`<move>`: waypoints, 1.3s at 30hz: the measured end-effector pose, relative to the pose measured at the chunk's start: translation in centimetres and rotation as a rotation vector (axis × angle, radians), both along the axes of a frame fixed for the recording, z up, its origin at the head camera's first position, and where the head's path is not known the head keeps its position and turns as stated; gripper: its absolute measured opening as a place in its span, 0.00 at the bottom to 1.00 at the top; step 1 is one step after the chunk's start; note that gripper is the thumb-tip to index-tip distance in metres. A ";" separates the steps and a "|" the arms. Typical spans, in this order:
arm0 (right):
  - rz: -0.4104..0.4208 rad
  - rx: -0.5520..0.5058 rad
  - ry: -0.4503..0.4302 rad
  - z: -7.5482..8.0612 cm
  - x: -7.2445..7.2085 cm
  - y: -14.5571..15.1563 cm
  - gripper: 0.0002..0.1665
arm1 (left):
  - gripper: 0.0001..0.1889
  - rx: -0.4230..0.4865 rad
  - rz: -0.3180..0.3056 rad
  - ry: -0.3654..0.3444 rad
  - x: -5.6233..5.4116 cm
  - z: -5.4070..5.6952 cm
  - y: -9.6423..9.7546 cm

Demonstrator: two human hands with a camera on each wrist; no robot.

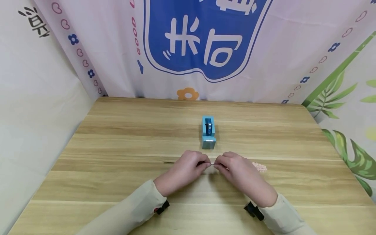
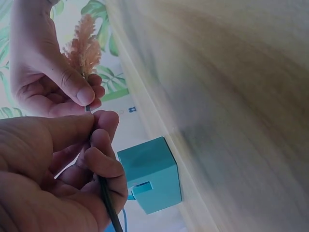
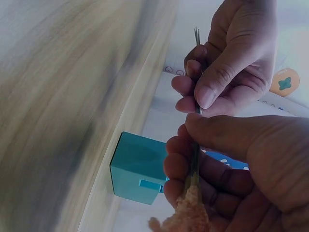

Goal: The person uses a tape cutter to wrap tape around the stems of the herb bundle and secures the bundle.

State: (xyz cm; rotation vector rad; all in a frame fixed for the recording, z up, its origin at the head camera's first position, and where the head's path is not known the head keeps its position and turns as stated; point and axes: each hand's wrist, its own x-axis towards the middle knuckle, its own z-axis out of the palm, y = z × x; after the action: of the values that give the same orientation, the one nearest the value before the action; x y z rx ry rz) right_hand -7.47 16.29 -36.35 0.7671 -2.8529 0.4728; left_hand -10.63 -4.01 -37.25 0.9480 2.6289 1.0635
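Note:
My left hand (image 1: pixel 188 165) and right hand (image 1: pixel 237 169) almost meet at the fingertips over the table, both pinching the thin dark stem (image 2: pixel 110 208) of a pink flower sprig. Its fluffy pink head (image 2: pixel 84 46) sticks out past the right hand, on the side away from the left. Beyond the left hand, the stem's other end (image 3: pixel 196 36) splits into several thin strands. A short pale, shiny stretch shows in the small gap between the hands; whether it is tape, I cannot tell. Just beyond the hands stands a blue tape dispenser (image 1: pixel 208 132), touched by neither.
The wood-grain table (image 1: pixel 117 137) reaches back to a printed cloth (image 1: pixel 117 65) with a blue sign. White cloth hangs at the left, and a leaf-patterned one (image 1: pixel 346 98) at the right. Both sleeves have a black device (image 1: pixel 254 210) at the cuff.

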 end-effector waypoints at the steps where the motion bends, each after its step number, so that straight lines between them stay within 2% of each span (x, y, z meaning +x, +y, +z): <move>1: -0.002 -0.003 0.000 0.0 0.0 0.0 0.03 | 0.07 0.003 0.002 0.006 0.0 0.0 0.0; 12: -0.013 0.032 -0.026 0.1 -0.4 -0.3 0.07 | 0.04 0.009 0.018 0.053 -0.3 0.0 0.2; 19: 0.020 0.061 0.008 0.1 -0.5 -0.2 0.02 | 0.04 0.001 0.035 0.053 -0.3 0.0 0.3; 24: 0.012 0.039 0.004 0.1 -0.5 -0.3 0.02 | 0.03 -0.015 0.051 0.032 -0.3 0.1 0.3; 31: -0.013 0.023 0.030 0.0 -0.6 -0.4 0.03 | 0.08 -0.040 0.028 0.050 -0.3 0.0 0.3; 35: -0.009 0.028 0.051 -0.1 -0.7 -0.5 0.05 | 0.08 -0.029 0.028 0.054 -0.4 -0.1 0.3; 39: -0.009 0.024 0.026 -0.2 -0.8 -0.5 0.07 | 0.06 -0.010 0.034 0.064 -0.5 -0.2 0.4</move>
State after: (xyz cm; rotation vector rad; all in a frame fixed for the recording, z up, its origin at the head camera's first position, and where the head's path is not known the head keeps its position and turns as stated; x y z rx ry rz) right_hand -8.32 15.79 -36.54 0.7584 -2.8420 0.4258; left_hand -11.09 -3.59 -37.48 0.9536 2.7082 1.0441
